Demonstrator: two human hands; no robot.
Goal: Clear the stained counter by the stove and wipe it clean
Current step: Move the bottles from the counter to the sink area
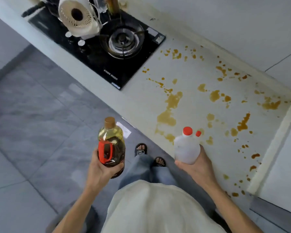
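The white counter (191,68) right of the stove is spattered with many brown-orange stains (170,101). My left hand (100,167) grips a clear oil bottle (111,143) with yellow oil, a red handle and a tan cap, held over the floor. My right hand (195,165) holds a white translucent jug (186,148) with two red caps, at the counter's front edge. Both bottles are upright and off the counter surface.
A black gas stove (97,52) with one burner (123,41) sits left of the stains; a cream fan-like appliance (77,15) stands on it. A raised counter rim (275,145) borders the right. Grey tiled floor (40,115) lies left; my sandalled feet (141,149) stand below.
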